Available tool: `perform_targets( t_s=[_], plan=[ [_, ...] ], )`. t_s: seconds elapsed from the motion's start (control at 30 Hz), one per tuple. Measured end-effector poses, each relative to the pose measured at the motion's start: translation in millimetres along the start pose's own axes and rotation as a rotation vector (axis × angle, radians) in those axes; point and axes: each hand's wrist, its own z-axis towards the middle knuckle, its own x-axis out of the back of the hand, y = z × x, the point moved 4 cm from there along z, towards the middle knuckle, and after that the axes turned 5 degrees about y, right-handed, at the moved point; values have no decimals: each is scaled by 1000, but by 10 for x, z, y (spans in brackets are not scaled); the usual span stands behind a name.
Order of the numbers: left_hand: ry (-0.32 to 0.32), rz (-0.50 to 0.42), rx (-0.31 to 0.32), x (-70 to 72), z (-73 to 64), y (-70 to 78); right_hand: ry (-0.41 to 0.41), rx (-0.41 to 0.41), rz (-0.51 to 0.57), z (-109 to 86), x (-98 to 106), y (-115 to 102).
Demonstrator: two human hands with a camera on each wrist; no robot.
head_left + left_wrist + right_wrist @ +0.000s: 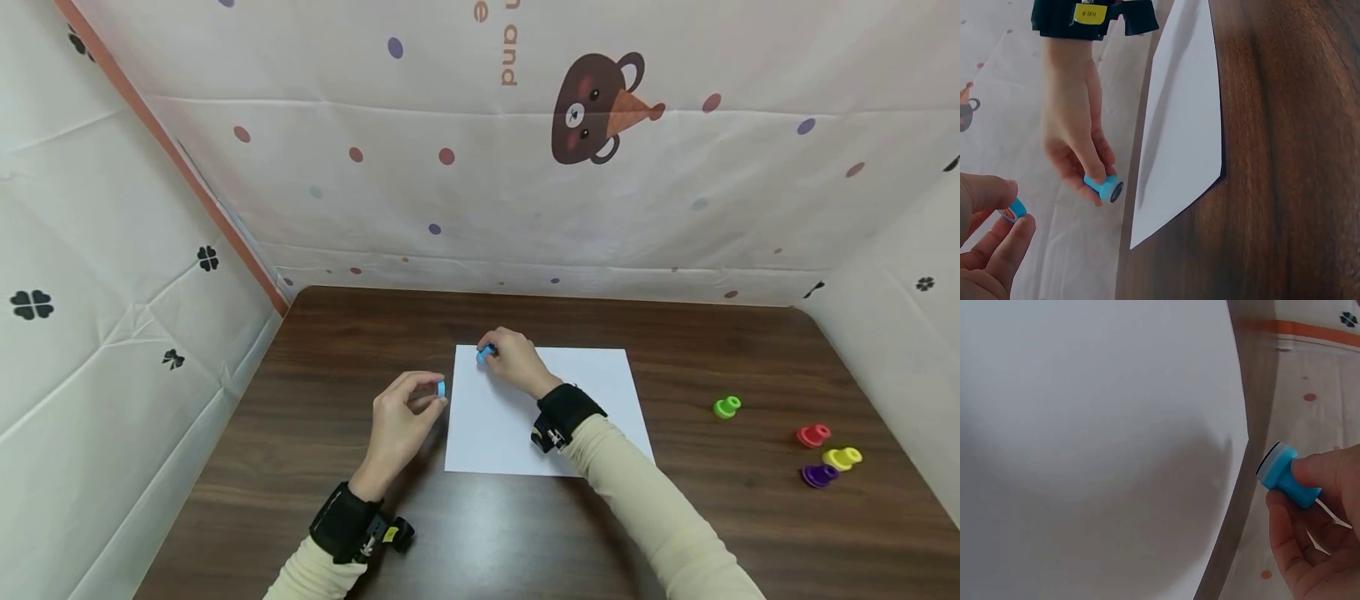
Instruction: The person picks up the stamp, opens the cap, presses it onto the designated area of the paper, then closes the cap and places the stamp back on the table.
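Between its thumb and fingers my right hand (517, 363) pinches a blue toy stamp (1289, 475) by its handle. The stamp's dark round face points away from the fingers in the right wrist view. That hand is over the upper left corner of a white sheet of paper (510, 433). Left of the sheet, my left hand (401, 417) pinches a small blue cap (1017, 208), hollow side showing in the left wrist view. Cap and stamp are apart. The head view does not show whether the stamp touches the paper; in the wrist views it looks raised.
On the table's right side stand a green stamp (727, 407), a red stamp (813, 435), a yellow stamp (842, 458) and a purple stamp (819, 476). The brown wooden table (360, 333) meets patterned white cloth (495, 208) behind and at both sides.
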Motion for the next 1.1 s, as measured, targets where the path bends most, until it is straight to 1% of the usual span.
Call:
perform_targets(
  t_s=[0.13,0.3,0.53,0.83,0.97,1.1],
  plan=[
    [-5,5,-1,3,-8,3,-14,60,-99,29,-59,-59],
    [-7,11,7,-6,-13,-6,-30,129,-204,47,-79,-151],
    [6,11,1,-18,-10,-8,-79,155,-345,64,-136,-191],
    [12,4,-15,-37,0,-3,-61,200,-447,45,-196,-213],
    [17,3,-20,-38,6,1,-47,202,-463,57,-210,-214],
    [21,7,-21,-39,14,4,-45,186,-462,77,-216,-211]
  ],
)
